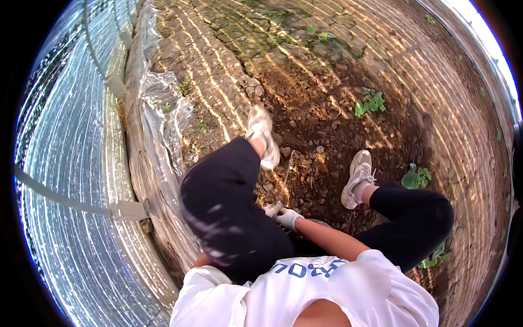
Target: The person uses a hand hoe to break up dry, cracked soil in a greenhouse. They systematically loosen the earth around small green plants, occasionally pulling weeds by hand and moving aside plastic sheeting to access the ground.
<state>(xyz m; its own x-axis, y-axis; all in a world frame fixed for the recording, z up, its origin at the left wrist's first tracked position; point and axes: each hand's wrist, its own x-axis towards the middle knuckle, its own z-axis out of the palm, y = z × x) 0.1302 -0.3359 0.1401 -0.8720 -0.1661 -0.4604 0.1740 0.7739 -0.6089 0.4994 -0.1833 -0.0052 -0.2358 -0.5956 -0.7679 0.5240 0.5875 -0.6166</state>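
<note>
Between my bent knees, my right hand [288,218] in a pale work glove is closed around the near end of a thin rod-like hand tool [289,173]. Its shaft runs forward over loose brown soil [314,175] and bends at the far end; the tip is hard to tell from the dirt. My left hand [272,209], also gloved, meets the right one at the same end of the tool. My left thigh hides most of the left forearm, and the left fingers are too small to read fully.
My dusty sneakers stand on the soil, the left shoe [262,135] blurred, the right shoe [359,178] near a green seedling [416,178]. Ahead grows another leafy seedling [370,102]. Along the left run crumpled clear plastic sheeting [163,106] and a greenhouse film wall [73,163] with curved ribs.
</note>
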